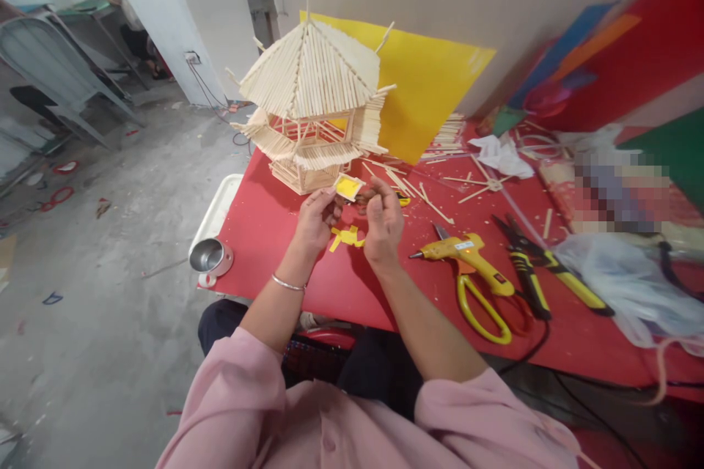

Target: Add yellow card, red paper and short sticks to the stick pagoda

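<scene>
Yellow-filled frame [348,187] is pinched at the fingertips of the curled left hand [319,218]; beside it, the right hand [383,226] is partly curled, its grip unclear.

This looks like a craft workshop. Beneath the hands spreads a red-topped table [258,249]; right of them lie a yellow glue gun [467,256], yellow-handled scissors [484,319] and pliers [528,275]. Just beyond them stands a pagoda-like model [311,102] built of thin wooden sticks, with loose sticks [404,183] strewn nearby. Far left, a chair [60,62] stands on a littered concrete floor [121,234].
</scene>
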The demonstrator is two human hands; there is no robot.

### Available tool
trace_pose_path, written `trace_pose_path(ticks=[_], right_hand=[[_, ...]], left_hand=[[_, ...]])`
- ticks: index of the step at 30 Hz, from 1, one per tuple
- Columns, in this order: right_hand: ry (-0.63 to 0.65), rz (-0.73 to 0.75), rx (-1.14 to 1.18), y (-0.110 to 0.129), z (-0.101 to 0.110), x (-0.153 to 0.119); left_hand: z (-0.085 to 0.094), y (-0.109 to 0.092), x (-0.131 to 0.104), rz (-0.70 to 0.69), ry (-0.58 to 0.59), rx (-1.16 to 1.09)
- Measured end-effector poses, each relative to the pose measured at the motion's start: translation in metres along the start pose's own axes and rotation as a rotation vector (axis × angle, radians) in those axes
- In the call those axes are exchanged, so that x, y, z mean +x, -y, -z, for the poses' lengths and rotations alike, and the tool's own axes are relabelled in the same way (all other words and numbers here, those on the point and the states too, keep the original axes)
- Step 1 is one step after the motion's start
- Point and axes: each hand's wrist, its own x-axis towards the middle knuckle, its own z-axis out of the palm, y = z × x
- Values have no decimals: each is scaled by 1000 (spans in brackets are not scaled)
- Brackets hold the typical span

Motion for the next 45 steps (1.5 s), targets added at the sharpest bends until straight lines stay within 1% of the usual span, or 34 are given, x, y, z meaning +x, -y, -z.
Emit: trace_pose_path(ticks=[2,3,5,8,11,13,15,17,19,21,22,23,25,26,27,28,30,32,34,35,37,39,40,42,44,45], right_hand=[[-108,-54,-51,0,0,1],[-164,-55,-67,1,0,2],[-232,5,-105,6,-1,1],[-194,117,-203,16,-2,-2],[-137,136,-253,20,-4,-5],[-125,151,-253,19,-6,-6],[-107,195,-253,18,-7,-8],[-45,257,-289,21,-3,-9],[80,320,-409,29,11,-11],[182,350,-630,38,40,-13],[151,341,-769,41,60,-14],[86,298,-909,44,82,-15],[-28,152,-1138,47,128,-17],[-58,87,-1224,47,150,-18],[-60,43,-1301,46,169,-19],[-16,13,-1366,44,185,-20],[101,-62,-1457,40,207,-21],[200,-185,-1481,36,215,-20],[253,-307,-1468,34,216,-17],[284,-344,-1456,33,215,-16],[350,-360,-1440,31,212,-12],[391,-329,-1425,29,211,-11],[390,-303,-1416,28,211,-11],[321,-226,-1382,27,211,-15],[192,-164,-1317,30,210,-20],[117,-165,-1273,34,208,-23]], left_hand=[[0,1,1,-14,-15,5],[0,1,1,-29,-32,14],[0,3,2,-79,-81,42],[0,4,3,-170,-137,79],[-1,5,1,-240,-151,98],[-1,5,1,-267,-136,128],[0,6,1,-282,-105,159],[0,7,2,-286,-71,178],[0,8,2,-277,-53,202],[0,10,2,-268,-45,227],[0,11,2,-266,-38,238],[-1,12,1,-267,-30,245],[-2,13,-1,-264,-6,260],[-2,13,-2,-262,5,266],[-2,13,-3,-260,13,271],[-3,13,-3,-260,18,271],[-3,13,-4,-255,25,266],[-3,14,-4,-239,27,258],[-3,15,-4,-217,31,247],[-3,16,-4,-208,34,244],[-4,18,-5,-193,28,245],[-6,19,-6,-176,15,250],[-7,19,-7,-167,12,251],[-8,20,-8,-155,12,245],[-9,20,-9,-155,12,236],[-10,20,-9,-158,6,232]])
